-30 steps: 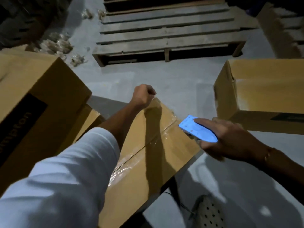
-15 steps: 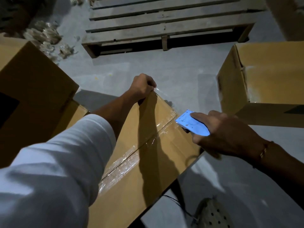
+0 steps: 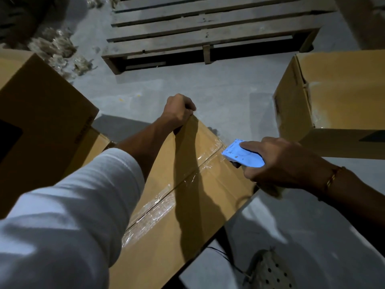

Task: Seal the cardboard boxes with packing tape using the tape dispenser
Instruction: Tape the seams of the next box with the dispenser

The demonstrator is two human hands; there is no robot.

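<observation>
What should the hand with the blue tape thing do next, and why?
Probably pull the blue tape dispenser down over the far edge of the box and cut the tape. The clear tape already covers the seam up to that edge, where the right hand holds the dispenser, while the left hand steadies the far corner.

The right hand [image 3: 277, 163] hides most of the tape dispenser [image 3: 242, 156]; the box [image 3: 187, 195] runs under the white sleeve [image 3: 68, 215].

Matt brown cardboard box [image 3: 166, 230], glossy wrinkled clear packing tape [image 3: 158, 207] along its seam, scuffed blue plastic tape dispenser [image 3: 242, 156], rough weathered wooden pallet [image 3: 208, 28], smooth grey concrete floor [image 3: 208, 90]
</observation>
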